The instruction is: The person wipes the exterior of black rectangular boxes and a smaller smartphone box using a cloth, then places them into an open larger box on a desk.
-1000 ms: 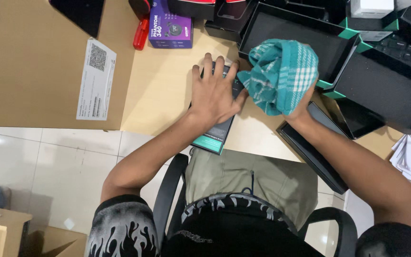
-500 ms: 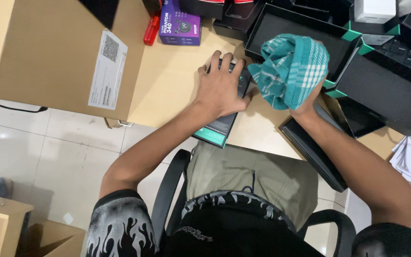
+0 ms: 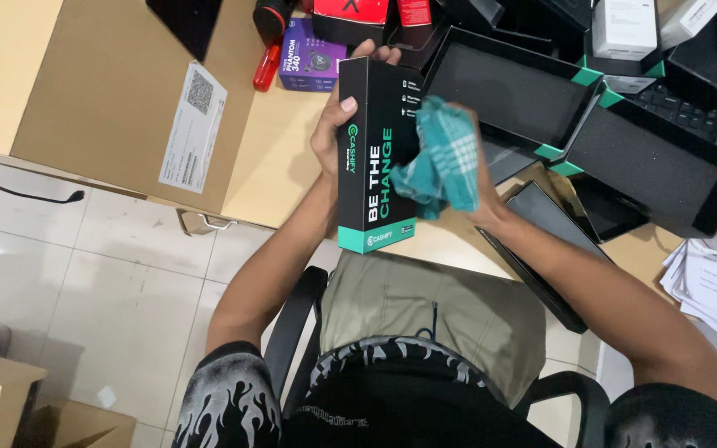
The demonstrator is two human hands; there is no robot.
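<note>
**Black box held on end, cloth pressed to its face**

A long black box with green ends point(image 3: 375, 158) is held raised above the edge of the wooden desk point(image 3: 280, 166), near the picture's centre. Its long axis runs roughly from 12 to 6 o'clock, the lower green end pointing at 6 o'clock toward the lap. The box is gripped by the left hand point(image 3: 331, 137) from the 9 o'clock side, thumb on the near edge, fingertips curled over the top end. A teal checked cloth point(image 3: 443, 162) is bunched in the closed right hand point(image 3: 479, 195) and is pressed against the box's front face at 3 o'clock.

Open black trays with green corners point(image 3: 508, 91) lie at 2 o'clock. A purple carton point(image 3: 309, 60) and a red tool point(image 3: 265, 66) are seen at 11 o'clock, a cardboard box with a label point(image 3: 109, 108) at 9 o'clock.
</note>
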